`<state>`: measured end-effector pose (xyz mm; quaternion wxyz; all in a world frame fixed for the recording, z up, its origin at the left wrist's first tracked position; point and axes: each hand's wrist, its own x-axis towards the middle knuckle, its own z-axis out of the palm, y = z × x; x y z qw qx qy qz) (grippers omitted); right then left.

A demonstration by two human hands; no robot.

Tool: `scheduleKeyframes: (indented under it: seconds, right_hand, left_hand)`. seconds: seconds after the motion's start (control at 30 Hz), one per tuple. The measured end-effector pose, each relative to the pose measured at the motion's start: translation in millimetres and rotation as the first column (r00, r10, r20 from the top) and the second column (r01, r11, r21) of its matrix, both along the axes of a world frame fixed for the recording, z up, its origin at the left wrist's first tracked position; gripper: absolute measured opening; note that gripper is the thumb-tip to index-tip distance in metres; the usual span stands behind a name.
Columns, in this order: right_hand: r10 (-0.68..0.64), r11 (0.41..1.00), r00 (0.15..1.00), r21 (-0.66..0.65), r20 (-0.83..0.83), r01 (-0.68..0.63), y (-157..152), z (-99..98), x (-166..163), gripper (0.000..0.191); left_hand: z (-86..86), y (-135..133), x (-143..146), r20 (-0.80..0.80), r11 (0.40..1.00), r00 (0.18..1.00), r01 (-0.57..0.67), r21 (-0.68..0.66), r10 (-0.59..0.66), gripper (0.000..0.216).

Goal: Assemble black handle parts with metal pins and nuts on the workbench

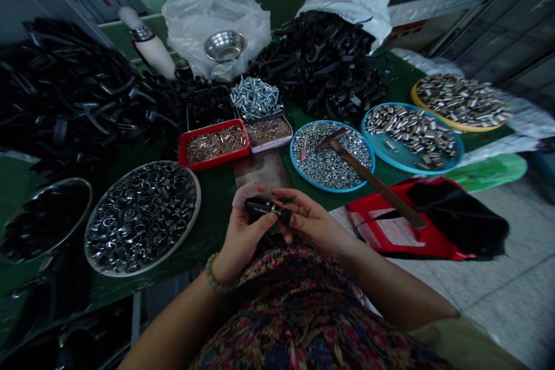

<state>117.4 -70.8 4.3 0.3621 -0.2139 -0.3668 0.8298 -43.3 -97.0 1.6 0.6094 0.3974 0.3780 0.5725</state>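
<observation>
Close to my body, my left hand (248, 230) is wrapped round a black plastic part (256, 206) with small pale lettering on its side. A bare metal bit shows near the part's right end, beside a dark knob-like end piece (285, 216). My right hand (309, 221) pinches that end piece between thumb and fingers. Its other fingers are loosely curled. Just beyond my hands lies a flat metal plate (262, 170). What the lower fingers of my left hand touch is hidden.
Around lie a tray of black rings (143, 217), a red tray of pins (213, 143), a box of silver screws (256, 98) and a blue tray of nuts (333, 156) with a hammer (375, 182) across it. Piles of black parts (321, 63) stand behind. Metal sleeves (411, 133) fill trays at right.
</observation>
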Motion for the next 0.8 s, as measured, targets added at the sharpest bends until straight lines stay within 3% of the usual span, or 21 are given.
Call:
scheduleKeyframes:
  seconds: [0.27,0.5,0.63,0.8]
  right_hand:
    - [0.125,0.964,0.944,0.187,0.306,-0.188,-13.7,38.7,24.4,0.043]
    - [0.106,0.834,0.871,0.434,0.479,-0.341,-4.1,63.1,32.4,0.053]
    - [0.086,0.825,0.848,0.439,0.524,-0.355,-2.1,62.8,32.3,0.052]
    - [0.134,0.882,0.88,0.351,0.455,-0.316,-2.3,53.9,28.9,0.043]
  left_hand:
    - [15.9,-11.7,-6.3,-0.064,0.949,0.991,0.13,0.286,-0.117,0.052]
    - [23.0,-18.5,-11.3,-0.162,0.928,0.979,0.175,0.33,-0.126,0.054]
    - [20.0,-18.4,-12.4,-0.148,0.928,0.977,0.193,0.317,-0.153,0.054]
    - [19.5,-15.5,-11.9,-0.177,0.927,0.977,0.176,0.332,-0.122,0.055]
